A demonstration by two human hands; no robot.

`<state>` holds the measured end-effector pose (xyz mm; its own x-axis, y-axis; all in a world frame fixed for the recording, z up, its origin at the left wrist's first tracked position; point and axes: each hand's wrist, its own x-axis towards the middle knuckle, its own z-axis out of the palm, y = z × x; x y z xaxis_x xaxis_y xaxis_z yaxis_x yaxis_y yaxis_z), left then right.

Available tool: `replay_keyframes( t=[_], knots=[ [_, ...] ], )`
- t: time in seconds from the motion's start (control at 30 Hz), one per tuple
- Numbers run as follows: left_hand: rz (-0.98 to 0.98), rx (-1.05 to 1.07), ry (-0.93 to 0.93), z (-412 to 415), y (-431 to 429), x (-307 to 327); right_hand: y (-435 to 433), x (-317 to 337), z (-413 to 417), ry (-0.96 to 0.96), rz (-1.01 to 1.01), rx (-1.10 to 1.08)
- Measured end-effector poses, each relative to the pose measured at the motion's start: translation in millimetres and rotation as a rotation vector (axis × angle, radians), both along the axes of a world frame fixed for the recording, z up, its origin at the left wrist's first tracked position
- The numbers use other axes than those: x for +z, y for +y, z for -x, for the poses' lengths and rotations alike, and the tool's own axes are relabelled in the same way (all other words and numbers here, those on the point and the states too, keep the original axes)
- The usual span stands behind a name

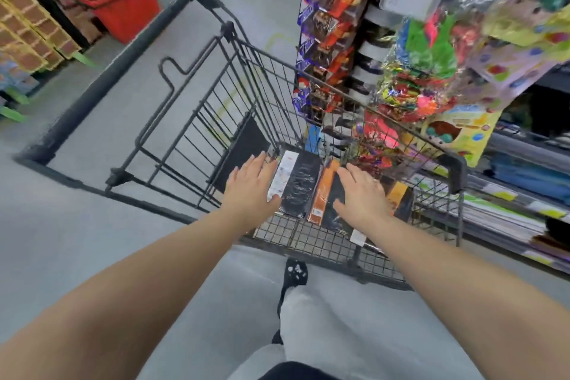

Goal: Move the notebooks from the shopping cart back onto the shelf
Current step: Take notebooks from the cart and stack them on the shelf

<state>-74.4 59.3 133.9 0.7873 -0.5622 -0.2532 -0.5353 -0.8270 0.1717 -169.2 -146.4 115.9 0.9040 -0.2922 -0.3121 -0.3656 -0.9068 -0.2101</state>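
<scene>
Step in hand looked like the pick-up: both bare arms reached from the bottom of the frame into the shopping cart (pixel 308 120) at centre. Left hand (pixel 251 183) was spread flat, fingers apart, grip holding nothing, lying over the left edge of the notebooks (pixel 300 187); contact itself too blurred to confirm. Right hand (pixel 364 193) was likewise spread and empty, over the right part of the pile. Next move likely called for closing both hands around the stack's sides, lifting it clear of the wire walls, then swinging right. Notebooks lay flat on the cart floor, centre frame, side by side and overlapping: black covers in shiny wrap, a white strip, an orange spine. Farther, the shelf (pixel 509 219) at right already carried stacked stationery.
</scene>
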Motion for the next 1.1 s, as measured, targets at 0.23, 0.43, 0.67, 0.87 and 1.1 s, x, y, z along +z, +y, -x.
replay_keyframes(
  t=[0.23, 0.43, 0.67, 0.87, 1.1],
  knots=[
    [-0.133, -0.059, 0.207, -60.2, -16.5, -56.9, -5.3, -44.9, -64.4, 0.113, -0.109, -0.036],
    [-0.281, -0.046, 0.479, -73.4, -24.6, -129.0, 7.0, -96.2, -76.4, 0.258, -0.249, -0.142],
    [-0.215, 0.310, 0.775, -82.4, -28.7, -205.3, 34.1, -158.7, -54.5, 0.369, -0.430, -0.357],
    [-0.227, 0.350, 0.708, -87.4, -38.5, -255.8, 39.5, -191.9, -44.2, 0.475, -0.533, -0.476],
    [-0.208, 0.594, 0.674, -74.0, -54.7, -286.0, 41.5, -210.3, -43.3, 0.431, -0.616, -0.535]
  ],
)
